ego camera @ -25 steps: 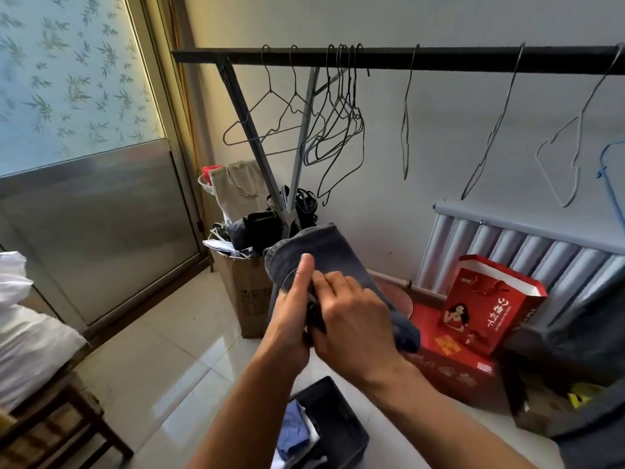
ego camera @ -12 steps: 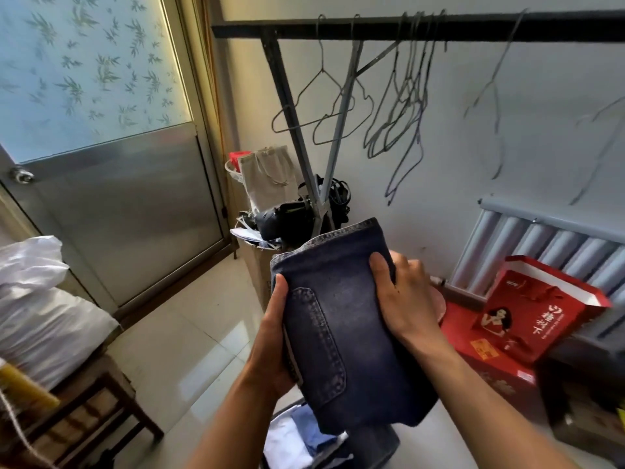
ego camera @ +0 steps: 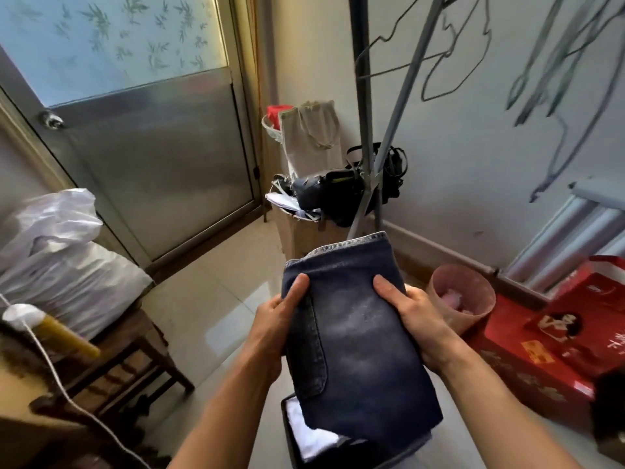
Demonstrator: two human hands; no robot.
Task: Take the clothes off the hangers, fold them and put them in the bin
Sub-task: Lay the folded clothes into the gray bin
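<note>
Left hand (ego camera: pixel 275 319) grips the folded jeans (ego camera: pixel 355 336) on their left edge, thumb across the denim; right hand (ego camera: pixel 414 316) clamps the right edge likewise. The jeans are held in the air above the dark bin (ego camera: pixel 290 434), which holds white cloth (ego camera: pixel 311 431).

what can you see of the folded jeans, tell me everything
The jeans are dark blue denim with a faded, lighter patch across the middle, folded into a thick oblong bundle. A stitched back pocket shows near the left hand, and a pale stitched edge runs along the far end. The bundle is held in the air above the dark bin, near end lower. The left hand and right hand grip its sides, thumbs on top.
</note>
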